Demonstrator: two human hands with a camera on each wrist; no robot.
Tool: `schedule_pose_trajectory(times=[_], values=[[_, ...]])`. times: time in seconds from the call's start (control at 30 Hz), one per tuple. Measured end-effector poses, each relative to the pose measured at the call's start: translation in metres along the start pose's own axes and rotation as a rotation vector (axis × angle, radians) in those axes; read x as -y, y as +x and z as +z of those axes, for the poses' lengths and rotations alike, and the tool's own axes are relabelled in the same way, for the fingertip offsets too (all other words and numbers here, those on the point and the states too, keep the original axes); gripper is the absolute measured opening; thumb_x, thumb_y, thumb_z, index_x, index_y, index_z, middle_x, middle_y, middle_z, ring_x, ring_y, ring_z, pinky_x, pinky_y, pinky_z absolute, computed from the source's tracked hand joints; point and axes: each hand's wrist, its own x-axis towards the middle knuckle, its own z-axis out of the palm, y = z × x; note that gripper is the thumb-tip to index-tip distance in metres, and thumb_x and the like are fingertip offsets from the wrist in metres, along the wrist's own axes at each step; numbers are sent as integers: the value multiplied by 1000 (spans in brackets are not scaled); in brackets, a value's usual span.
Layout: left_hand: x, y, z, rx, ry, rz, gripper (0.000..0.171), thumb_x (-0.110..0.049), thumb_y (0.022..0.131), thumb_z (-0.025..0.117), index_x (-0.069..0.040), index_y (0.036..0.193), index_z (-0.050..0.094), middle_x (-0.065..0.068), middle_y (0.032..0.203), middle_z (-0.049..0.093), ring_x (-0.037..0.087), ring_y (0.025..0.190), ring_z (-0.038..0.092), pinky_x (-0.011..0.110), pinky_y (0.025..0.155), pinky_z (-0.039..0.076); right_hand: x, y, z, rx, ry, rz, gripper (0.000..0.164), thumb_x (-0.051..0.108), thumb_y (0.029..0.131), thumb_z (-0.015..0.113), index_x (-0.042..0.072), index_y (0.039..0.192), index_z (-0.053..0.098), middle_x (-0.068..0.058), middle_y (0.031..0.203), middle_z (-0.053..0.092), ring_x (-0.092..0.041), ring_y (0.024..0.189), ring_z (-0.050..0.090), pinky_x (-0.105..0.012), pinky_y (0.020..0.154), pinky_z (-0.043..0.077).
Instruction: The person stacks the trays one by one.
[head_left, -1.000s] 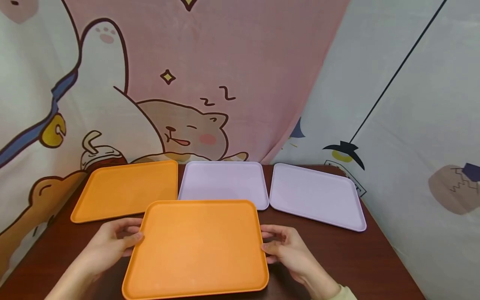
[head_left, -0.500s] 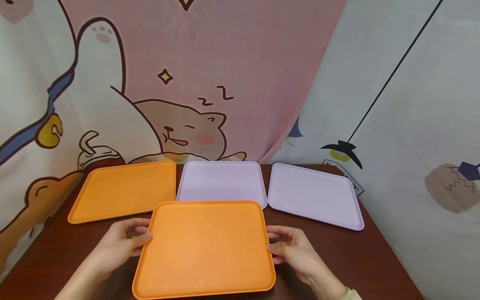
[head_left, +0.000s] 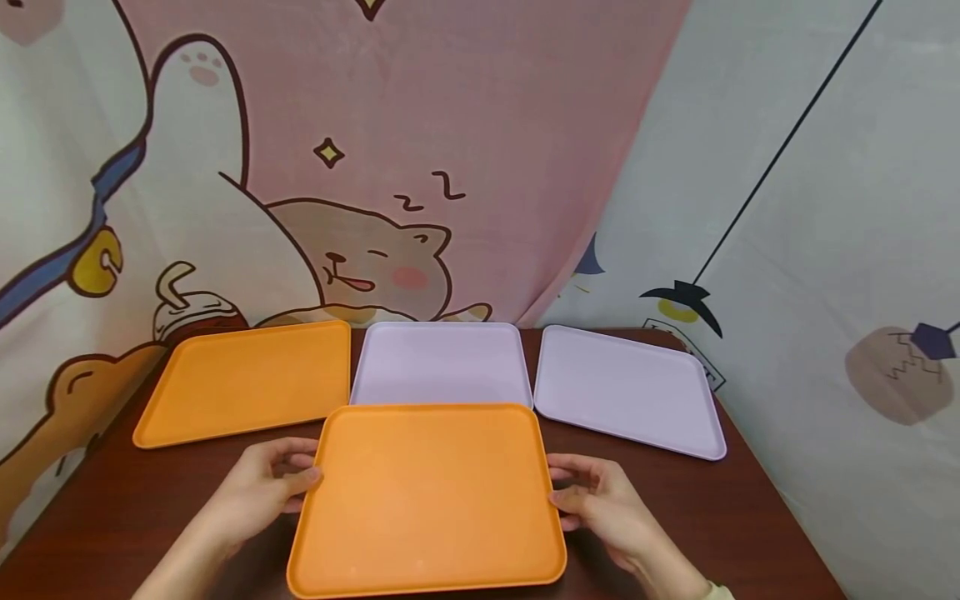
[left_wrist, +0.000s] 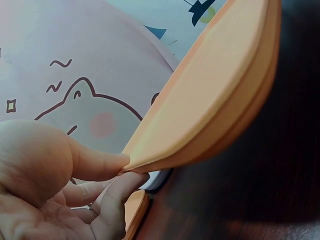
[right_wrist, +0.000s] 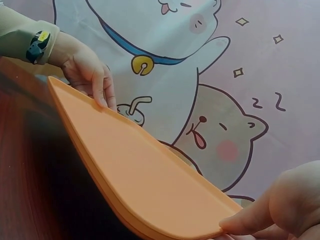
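An orange rectangular tray [head_left: 429,498] is held by both hands at the front of the table. My left hand [head_left: 262,487] pinches its left edge, thumb on the rim and fingers beneath; the left wrist view shows this thumb [left_wrist: 102,164] close up. On the opposite side my right hand [head_left: 603,504] pinches the right edge in the same way. Seen from the wrists, the tray is raised over the dark table, with a shadow under it, and its outer side looks stepped. In the head view its far edge overlaps the near edge of a pale lilac tray [head_left: 442,362].
Behind the held tray a second orange tray [head_left: 247,383] lies at the back left, slightly turned. Another lilac tray [head_left: 628,390] lies angled at the back right. A cartoon-printed curtain [head_left: 480,167] hangs along the back of the brown table [head_left: 720,525].
Both hands have moved the held orange tray to the right, with their grip unchanged. The view has shifted slightly; the trays at the back lie as before.
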Motion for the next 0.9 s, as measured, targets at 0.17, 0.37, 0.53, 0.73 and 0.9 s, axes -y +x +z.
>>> schedule_pose_trajectory(times=[0.17, 0.37, 0.53, 0.73, 0.9], values=[[2, 3, 6, 2, -7, 1, 43, -2, 102, 69, 11, 140, 57, 17, 113, 65, 27, 95, 70, 43, 72, 64, -3, -1, -5, -1, -5, 7, 55, -6, 93, 70, -17, 144, 51, -20, 122, 65, -20, 83, 70, -32, 63, 61], [5, 6, 11, -5, 1, -19, 43, -3, 101, 70, 10, 140, 58, 17, 113, 64, 26, 95, 69, 45, 73, 64, -5, -2, -8, -22, -31, 35, 55, -5, 93, 71, -16, 143, 53, -21, 123, 64, -21, 84, 70, -32, 63, 61], [7, 7, 14, -4, -1, -22, 42, -3, 101, 71, 10, 139, 58, 17, 112, 64, 26, 95, 69, 46, 73, 64, -9, -2, -9, -14, -25, 40, 55, -6, 94, 70, -16, 144, 52, -21, 124, 63, -21, 85, 70, -32, 63, 62], [9, 8, 15, -8, 4, -27, 41, -2, 100, 71, 10, 138, 59, 17, 112, 64, 26, 95, 69, 46, 73, 64, -11, -1, -9, -13, -26, 37, 55, -6, 93, 70, -17, 144, 51, -20, 123, 64, -21, 84, 70, -32, 63, 61], [11, 9, 17, -12, 7, -32, 40, -2, 100, 71, 10, 137, 59, 17, 111, 65, 26, 94, 69, 46, 73, 64, -14, 0, -9, -14, -33, 32, 55, -7, 93, 70, -18, 143, 51, -20, 121, 64, -21, 83, 70, -32, 62, 61]])
